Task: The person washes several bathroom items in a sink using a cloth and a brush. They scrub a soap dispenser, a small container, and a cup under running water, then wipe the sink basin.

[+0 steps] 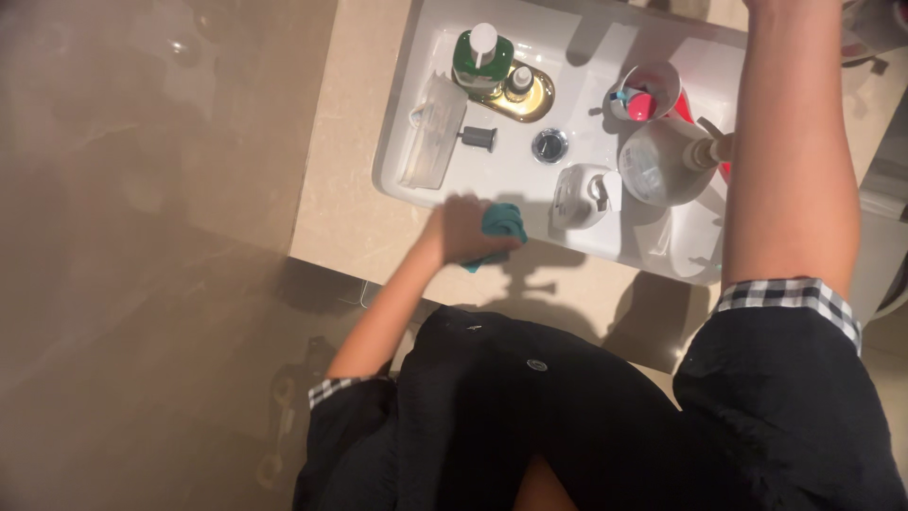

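The person's left hand [461,230] has its fingers [492,248] curled tight around a crumpled teal cloth [501,224], pressing it down on the near rim of a white rectangular ceramic top [492,180], about midway along that edge where it meets the beige stone worktop [345,213]. The right arm [790,161] stretches straight up past the right end of the white top and its hand runs out of the picture at the far edge, so I cannot tell what those fingers are doing.

On the white top, near the far-left corner, a green pump bottle with a white cap [482,59] stands on a shiny gold oval tray [530,95], with a small dark bottle [518,80] beside it on the same tray. A clear plastic rectangular container [433,132] lies along the left edge. A round chrome button [550,145] sits in the middle. Just right of the cloth lies a small white plastic bottle [579,194] on its side. Further right stands a clear round pump bottle [662,161], and behind it a pale cup holding pink and blue items [646,92].
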